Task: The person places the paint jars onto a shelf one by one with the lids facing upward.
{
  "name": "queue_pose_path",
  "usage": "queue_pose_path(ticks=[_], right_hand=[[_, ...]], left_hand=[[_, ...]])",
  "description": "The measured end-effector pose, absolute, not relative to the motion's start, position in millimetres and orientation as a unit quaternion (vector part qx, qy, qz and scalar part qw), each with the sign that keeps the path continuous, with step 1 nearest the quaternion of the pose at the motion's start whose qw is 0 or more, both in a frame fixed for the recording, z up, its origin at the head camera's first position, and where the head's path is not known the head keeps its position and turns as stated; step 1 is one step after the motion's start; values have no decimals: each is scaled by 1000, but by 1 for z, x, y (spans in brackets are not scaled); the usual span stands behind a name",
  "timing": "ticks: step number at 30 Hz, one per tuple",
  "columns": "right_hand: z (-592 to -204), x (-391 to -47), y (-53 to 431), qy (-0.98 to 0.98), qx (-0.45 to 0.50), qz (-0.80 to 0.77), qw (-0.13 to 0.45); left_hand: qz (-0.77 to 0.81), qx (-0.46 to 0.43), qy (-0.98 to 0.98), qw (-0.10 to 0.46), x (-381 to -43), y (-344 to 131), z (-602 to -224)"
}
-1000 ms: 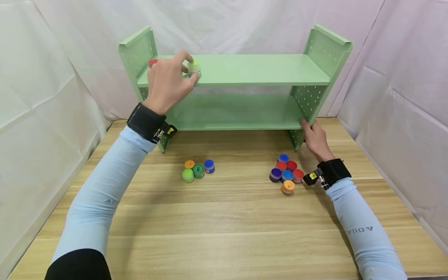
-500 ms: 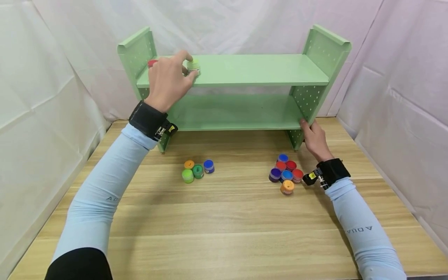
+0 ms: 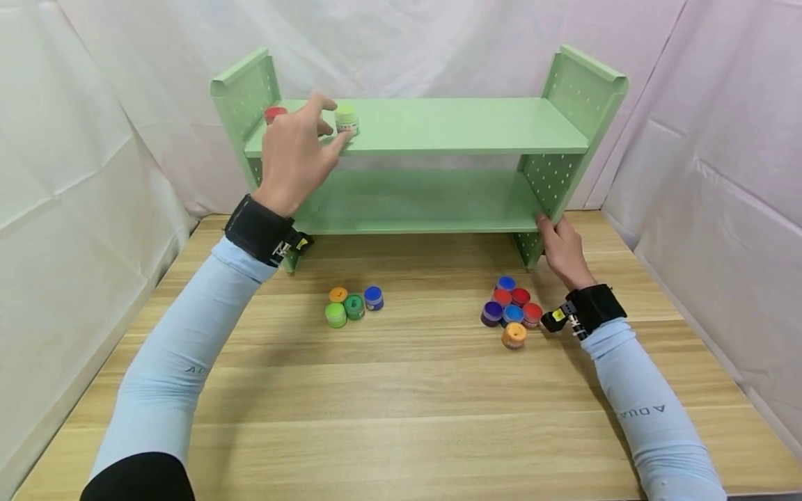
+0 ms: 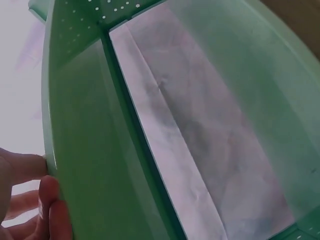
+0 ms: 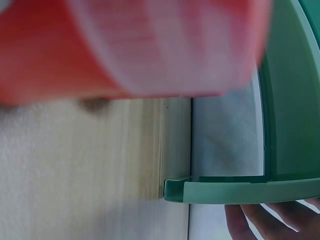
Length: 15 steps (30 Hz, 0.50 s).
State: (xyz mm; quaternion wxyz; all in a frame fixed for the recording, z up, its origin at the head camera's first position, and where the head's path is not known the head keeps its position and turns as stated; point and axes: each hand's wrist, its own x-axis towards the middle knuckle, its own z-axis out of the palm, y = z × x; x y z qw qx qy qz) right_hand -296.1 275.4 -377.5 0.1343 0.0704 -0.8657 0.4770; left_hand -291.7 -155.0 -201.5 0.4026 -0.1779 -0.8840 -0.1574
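Observation:
My left hand (image 3: 294, 153) is at the left of the upper board of a green two-tier shelf (image 3: 438, 125), thumb and index finger spread beside a small yellow-green lidded jar (image 3: 347, 121). The jar stands upright on that board, its label facing front. Behind my knuckles a red-lidded jar (image 3: 273, 113) is partly hidden. My right hand (image 3: 566, 252) holds the shelf's right side panel low down, thumb at the front edge; its fingers (image 5: 260, 220) show along the panel's outer face in the right wrist view.
On the wooden table (image 3: 401, 417), left of centre, sit jars with orange, light green (image 3: 335, 315), dark green and blue (image 3: 374, 298) lids. Several more, with red, blue, purple (image 3: 491, 313) and orange (image 3: 514, 335) lids, cluster near my right wrist. White cloth (image 3: 401, 42) hangs around.
My left thumb and fingers have come off the yellow-green jar and the hand has shifted slightly left, leaving it standing on the upper board. The right hand keeps its place.

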Motion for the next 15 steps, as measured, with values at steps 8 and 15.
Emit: queue_pose_path(ticks=[8, 15], right_hand=[[-377, -296, 276, -867, 71, 476, 132], [-358, -278, 268, -860, 74, 489, 125]], left_hand=[[-184, -196, -836, 479, -285, -159, -215], [-206, -203, -799, 528, -282, -161, -225]])
